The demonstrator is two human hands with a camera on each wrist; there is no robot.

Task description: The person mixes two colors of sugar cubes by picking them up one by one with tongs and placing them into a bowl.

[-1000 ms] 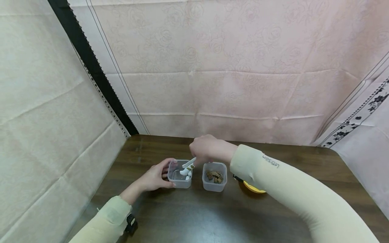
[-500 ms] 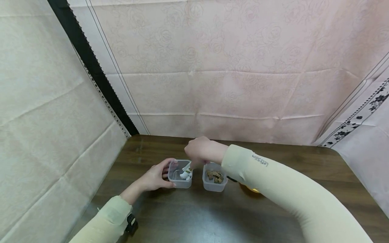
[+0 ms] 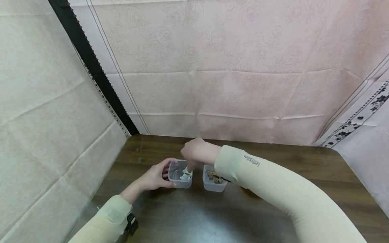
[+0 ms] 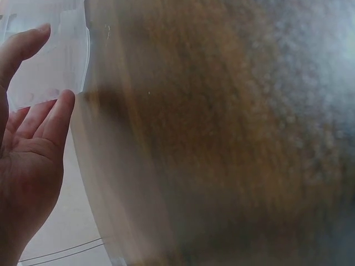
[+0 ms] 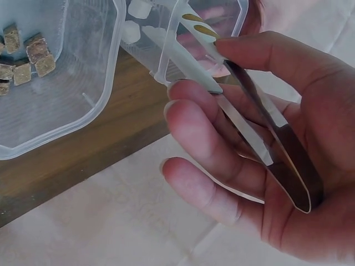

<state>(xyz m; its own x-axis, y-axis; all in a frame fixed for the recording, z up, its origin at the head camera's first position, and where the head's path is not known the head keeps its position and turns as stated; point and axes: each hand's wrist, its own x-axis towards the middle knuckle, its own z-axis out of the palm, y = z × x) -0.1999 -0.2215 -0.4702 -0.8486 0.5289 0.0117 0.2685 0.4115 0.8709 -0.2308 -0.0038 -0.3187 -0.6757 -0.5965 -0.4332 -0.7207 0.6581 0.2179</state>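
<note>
Tongs (image 5: pixel 273 115), arms parted, pinched in the right hand (image 3: pixel 197 151), reach into a clear tub (image 3: pixel 182 184) gripped by the left hand (image 3: pixel 155 176), where white cubes (image 5: pixel 131 32) lie; centring one before squeezing gently should prevent slipping.

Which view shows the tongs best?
The right wrist view: close up, it shows both arms of the tongs and their bend. The head view shows only part of their white ends, the right hand hiding the rest; the left wrist view shows none.
</note>
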